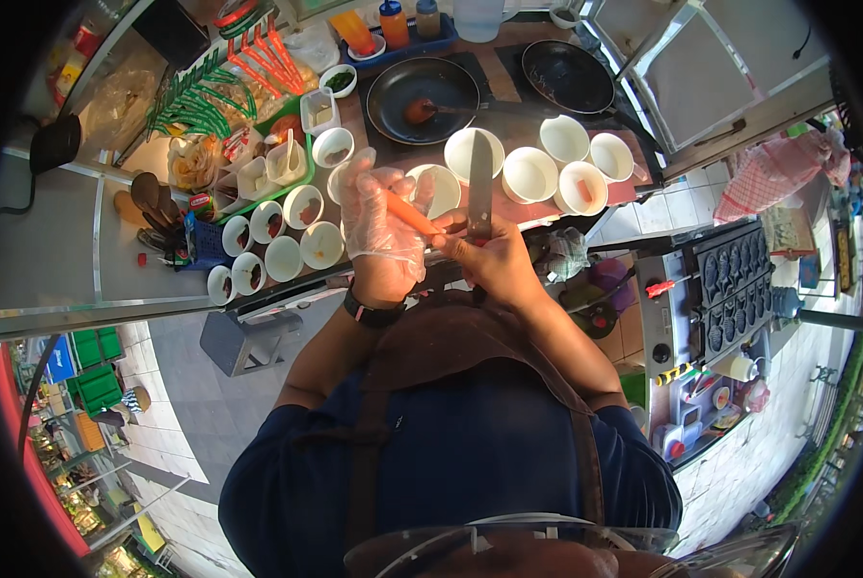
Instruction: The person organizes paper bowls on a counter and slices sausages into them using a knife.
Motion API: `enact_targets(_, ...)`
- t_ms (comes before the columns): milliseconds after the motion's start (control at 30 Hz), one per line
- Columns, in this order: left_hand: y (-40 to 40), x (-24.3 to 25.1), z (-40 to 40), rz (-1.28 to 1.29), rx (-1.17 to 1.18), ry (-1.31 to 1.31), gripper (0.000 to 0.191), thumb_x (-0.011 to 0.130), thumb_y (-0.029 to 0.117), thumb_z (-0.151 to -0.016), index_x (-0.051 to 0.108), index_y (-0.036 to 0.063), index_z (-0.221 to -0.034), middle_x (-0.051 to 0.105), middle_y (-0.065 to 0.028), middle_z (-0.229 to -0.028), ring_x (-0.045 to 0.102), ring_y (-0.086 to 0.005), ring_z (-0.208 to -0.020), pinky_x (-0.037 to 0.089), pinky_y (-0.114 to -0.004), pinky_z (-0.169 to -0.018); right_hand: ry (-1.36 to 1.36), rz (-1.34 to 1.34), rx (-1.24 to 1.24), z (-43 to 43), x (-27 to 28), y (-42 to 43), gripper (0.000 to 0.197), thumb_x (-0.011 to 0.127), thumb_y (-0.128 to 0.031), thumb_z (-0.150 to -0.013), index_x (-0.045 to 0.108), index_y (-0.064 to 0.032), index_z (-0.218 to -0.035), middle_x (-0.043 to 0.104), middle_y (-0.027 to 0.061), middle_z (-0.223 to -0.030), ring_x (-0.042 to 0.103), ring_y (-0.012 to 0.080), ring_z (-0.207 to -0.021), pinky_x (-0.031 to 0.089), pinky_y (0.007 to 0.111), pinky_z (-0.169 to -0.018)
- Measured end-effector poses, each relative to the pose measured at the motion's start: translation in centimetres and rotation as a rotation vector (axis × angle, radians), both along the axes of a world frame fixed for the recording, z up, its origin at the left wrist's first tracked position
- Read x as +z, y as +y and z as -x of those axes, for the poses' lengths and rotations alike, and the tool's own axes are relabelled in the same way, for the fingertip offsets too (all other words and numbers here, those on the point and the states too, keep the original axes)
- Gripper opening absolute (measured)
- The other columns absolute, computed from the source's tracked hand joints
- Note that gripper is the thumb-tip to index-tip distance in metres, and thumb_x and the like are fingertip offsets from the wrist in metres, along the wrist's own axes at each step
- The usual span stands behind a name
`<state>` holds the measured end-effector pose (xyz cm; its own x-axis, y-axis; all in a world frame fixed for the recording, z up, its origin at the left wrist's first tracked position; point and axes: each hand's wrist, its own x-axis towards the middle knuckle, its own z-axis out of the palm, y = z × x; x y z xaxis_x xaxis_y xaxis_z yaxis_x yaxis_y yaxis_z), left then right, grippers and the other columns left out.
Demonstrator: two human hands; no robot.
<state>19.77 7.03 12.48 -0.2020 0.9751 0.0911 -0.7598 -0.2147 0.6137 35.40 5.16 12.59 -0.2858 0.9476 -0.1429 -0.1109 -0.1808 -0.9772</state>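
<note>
My left hand [388, 217], in a clear plastic glove, holds a long orange stick of food [409, 214], possibly a sausage. The thumb and fingertips of my right hand [500, 256] touch its lower end. In that same right hand is a knife [480, 180], its broad blade pointing up and away from me. Just beyond the hands stand white paper cups, among them a cup behind the blade [464, 148] and a cup beside the glove [442, 191], partly hidden. A cup to the right [572, 206] has an orange-pink piece in it.
Several white cups with dark red contents [266, 220] stand at the left. Behind are a frying pan [395, 94] with a ladle [420, 110], a second pan [568, 72], and squeeze bottles [394, 29]. A fish-shaped waffle maker [735, 289] is at my right.
</note>
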Motion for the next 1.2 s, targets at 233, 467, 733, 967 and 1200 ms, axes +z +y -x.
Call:
enact_targets(233,0.6,0.1,-2.2,0.016,-0.138,-0.146,0.030,0.059,0.029,-0.104,0.053,0.0164,-0.131,0.063,-0.0015,-0.115,0.060,-0.0140,-0.105,0.047,-0.045,-0.111,0.236,0.184,0.012,-1.7,-0.4,0.7,0.016,0.074,-0.016,-0.096,0.070,-0.0005,-0.099,0.069,0.0037,-0.079,0.051,0.0048,-0.050,0.039,0.021,-0.044)
enact_targets(467,1.5,-1.2,-4.3,0.208,-0.549,-0.372,0.033,0.040,0.038,-0.111,0.050,0.0155,-0.132,0.051,-0.0133,-0.152,0.049,-0.0264,-0.140,0.051,-0.037,-0.095,-0.222,-0.570,-0.098,-4.6,-1.9,2.3,0.011,0.074,-0.005,-0.089,0.069,-0.0034,-0.099,0.068,0.0084,-0.083,0.061,0.0179,-0.058,0.049,0.031,-0.054)
enact_targets(733,0.6,-1.7,-8.8,0.503,-0.647,0.039,0.024,0.057,0.015,-0.104,0.055,0.0068,-0.127,0.061,-0.0082,-0.112,0.060,-0.0206,-0.103,0.050,-0.034,-0.088,-0.738,-0.890,-0.104,-11.0,0.6,4.8,0.029,0.078,-0.003,-0.076,0.068,-0.0114,-0.103,0.060,0.0080,-0.136,0.073,0.0306,-0.087,0.058,0.039,-0.063)
enact_targets(967,1.6,-2.2,-12.1,0.295,-0.777,0.246,0.027,0.061,0.017,-0.103,0.055,0.0043,-0.126,0.060,-0.0055,-0.100,0.057,-0.0132,-0.085,0.046,-0.026,-0.075,-0.714,-0.792,-0.106,-16.0,0.1,6.2,0.021,0.075,-0.004,-0.080,0.066,-0.0076,-0.098,0.055,0.0060,-0.146,0.072,0.0335,-0.092,0.058,0.043,-0.070)
enact_targets(1200,2.4,-2.1,-15.7,0.295,-0.921,0.208,0.035,0.060,0.018,-0.104,0.054,0.0001,-0.134,0.060,-0.0059,-0.098,0.057,-0.0150,-0.086,0.047,-0.028,-0.081,-0.684,-0.869,-0.115,-20.6,-0.6,6.9,0.027,0.069,0.003,-0.079,0.063,-0.0059,-0.104,0.062,0.0048,-0.132,0.070,0.0316,-0.093,0.057,0.042,-0.072)
